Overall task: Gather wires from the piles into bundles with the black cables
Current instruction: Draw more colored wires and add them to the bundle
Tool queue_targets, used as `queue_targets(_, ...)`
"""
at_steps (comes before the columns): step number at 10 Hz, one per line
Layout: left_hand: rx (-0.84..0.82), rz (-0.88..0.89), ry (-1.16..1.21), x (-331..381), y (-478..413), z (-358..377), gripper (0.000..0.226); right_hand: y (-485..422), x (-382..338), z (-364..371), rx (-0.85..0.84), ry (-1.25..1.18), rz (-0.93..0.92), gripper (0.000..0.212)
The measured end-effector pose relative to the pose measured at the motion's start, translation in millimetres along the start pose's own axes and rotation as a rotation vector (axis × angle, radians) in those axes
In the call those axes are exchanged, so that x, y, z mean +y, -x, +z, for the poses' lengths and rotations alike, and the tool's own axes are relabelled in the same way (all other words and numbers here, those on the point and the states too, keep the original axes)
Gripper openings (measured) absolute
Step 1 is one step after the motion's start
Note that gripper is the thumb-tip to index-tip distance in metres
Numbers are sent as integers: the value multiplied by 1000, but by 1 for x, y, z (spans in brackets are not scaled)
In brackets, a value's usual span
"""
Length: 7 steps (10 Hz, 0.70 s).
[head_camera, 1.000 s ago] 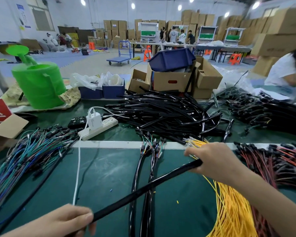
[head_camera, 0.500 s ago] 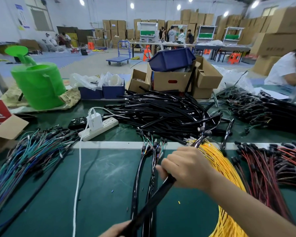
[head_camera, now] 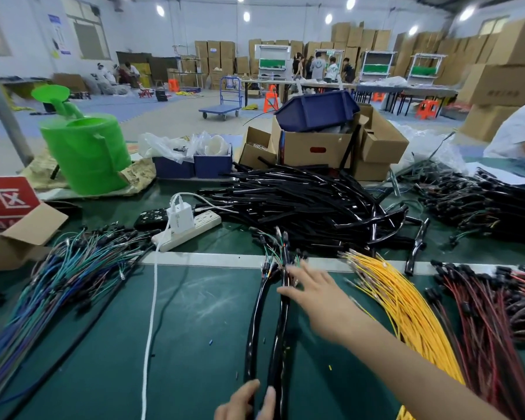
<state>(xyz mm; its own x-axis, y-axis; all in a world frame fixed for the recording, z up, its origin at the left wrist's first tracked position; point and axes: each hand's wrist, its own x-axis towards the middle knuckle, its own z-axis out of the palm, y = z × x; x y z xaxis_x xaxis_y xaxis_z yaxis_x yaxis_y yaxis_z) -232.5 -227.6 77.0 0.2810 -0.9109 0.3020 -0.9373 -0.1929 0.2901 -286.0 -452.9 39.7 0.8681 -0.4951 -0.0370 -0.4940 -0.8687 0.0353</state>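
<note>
Two finished bundles in black cable lie side by side on the green mat, coloured wire ends fanning out at the top. My right hand reaches over them with straight fingers, the fingertips touching the right bundle. At the bottom edge my left hand pinches the bundles' lower ends between thumb and fingers. The black cable pile lies behind. Yellow wires and red and black wires lie to the right, blue and green wires to the left.
A white power strip with a charger and a white cord sits left of centre. A green watering can, cardboard boxes and an open carton ring the mat. A person's sleeve shows far right.
My right hand has let go of the black cable and opened over the bundles. The cable now lies flat beside the other one. My left hand moved right to the bottom centre.
</note>
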Motion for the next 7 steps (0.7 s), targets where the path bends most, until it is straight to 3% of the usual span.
queue_targets(1,201,104,78,-37,12,41,34,8,-11,10,35,-204,63,72)
queue_targets(2,278,71,78,-93,4,35,41,0,-29,11,237,-462,109,46)
queue_targets(3,258,-262,27,-176,-42,11,55,-29,-56,15,252,-375,236,44)
queue_targets(4,25,-785,-196,-250,-83,8,64,-49,-91,32,69,-192,321,56)
queue_targets(5,-173,-889,-252,-290,-72,31,58,-56,-104,53,3,2,307,62)
queue_targets(7,240,-702,-230,-313,-47,16,40,-60,-105,61,58,44,311,65)
